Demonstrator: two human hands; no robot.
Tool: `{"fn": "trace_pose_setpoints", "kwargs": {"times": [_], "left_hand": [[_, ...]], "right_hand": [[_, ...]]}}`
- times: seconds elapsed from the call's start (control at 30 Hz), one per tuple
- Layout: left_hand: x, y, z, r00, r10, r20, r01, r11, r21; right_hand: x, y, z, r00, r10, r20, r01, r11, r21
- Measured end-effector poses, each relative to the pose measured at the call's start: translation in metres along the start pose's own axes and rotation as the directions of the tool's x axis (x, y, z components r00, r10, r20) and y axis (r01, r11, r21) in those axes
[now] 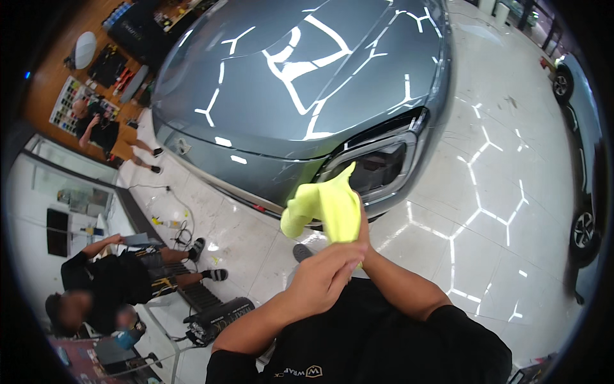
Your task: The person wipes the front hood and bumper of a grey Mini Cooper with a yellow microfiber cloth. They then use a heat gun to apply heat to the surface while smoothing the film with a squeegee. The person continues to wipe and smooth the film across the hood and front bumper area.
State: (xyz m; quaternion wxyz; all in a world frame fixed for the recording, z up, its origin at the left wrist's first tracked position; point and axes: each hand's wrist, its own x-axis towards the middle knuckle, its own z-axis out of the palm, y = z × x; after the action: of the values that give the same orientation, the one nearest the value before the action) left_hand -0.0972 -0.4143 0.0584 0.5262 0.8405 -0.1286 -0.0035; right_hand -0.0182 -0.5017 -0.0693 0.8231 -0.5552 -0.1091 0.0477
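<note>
A bright yellow cloth (pixel 323 208) hangs bunched just in front of the dark glossy headlight (pixel 377 163) of a grey-blue car (pixel 256 96). My left hand (pixel 326 275) is closed on the cloth's lower end, its fingers curled at the bottom of the fabric. My right hand (pixel 361 233) is raised behind the cloth and against my left hand; its fingers are hidden by the fabric, so its grip is unclear.
A co-worker (pixel 121 281) at lower left holds a grey flat object. Another person (pixel 105 134) is at upper left by a wall display. A hose or cable (pixel 182 208) lies on the tiled floor. A second car (pixel 582 160) stands at right.
</note>
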Motion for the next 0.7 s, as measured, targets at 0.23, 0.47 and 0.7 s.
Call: {"fn": "trace_pose_setpoints", "kwargs": {"times": [0.23, 0.47, 0.7], "left_hand": [[0.034, -0.05, -0.058, 0.911, 0.208, -0.357, -0.07, 0.929, 0.363], [0.018, -0.104, -0.069, 0.914, -0.272, -0.301, 0.193, 0.944, -0.266], [0.042, -0.185, -0.09, 0.855, -0.38, -0.354, -0.068, 0.593, -0.802]], "right_hand": [[0.012, -0.019, 0.006, 0.955, 0.196, 0.223, -0.249, 0.938, 0.24], [0.052, -0.012, 0.009, 0.951, 0.053, 0.303, -0.07, 0.997, 0.046], [0.086, 0.005, 0.09, 0.983, 0.146, 0.112, -0.069, 0.857, -0.511]]}}
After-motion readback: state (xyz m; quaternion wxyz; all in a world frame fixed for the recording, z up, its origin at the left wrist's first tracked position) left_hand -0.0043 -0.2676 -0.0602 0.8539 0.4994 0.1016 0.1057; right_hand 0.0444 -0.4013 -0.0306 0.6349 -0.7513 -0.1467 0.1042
